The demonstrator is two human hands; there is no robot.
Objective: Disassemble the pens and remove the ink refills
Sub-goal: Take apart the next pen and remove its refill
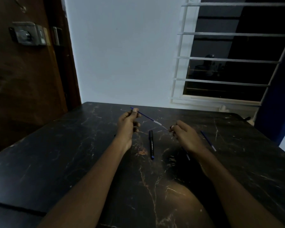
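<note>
My left hand (127, 124) pinches a thin blue ink refill (146, 116) near its far end and holds it slanted above the table. The refill's pale tip end reaches towards the fingertips of my right hand (187, 137). That hand's fingers are curled round a dark pen barrel, whose lower end (188, 156) sticks out below the wrist. A black capped pen (151, 144) lies on the table between my hands. A second blue refill (208, 140) lies on the table to the right of my right hand.
The dark marble-patterned table (89, 153) ends at a white wall. A brown door with a metal lock (28, 33) stands to the left. A barred window (229, 60) is at the back right.
</note>
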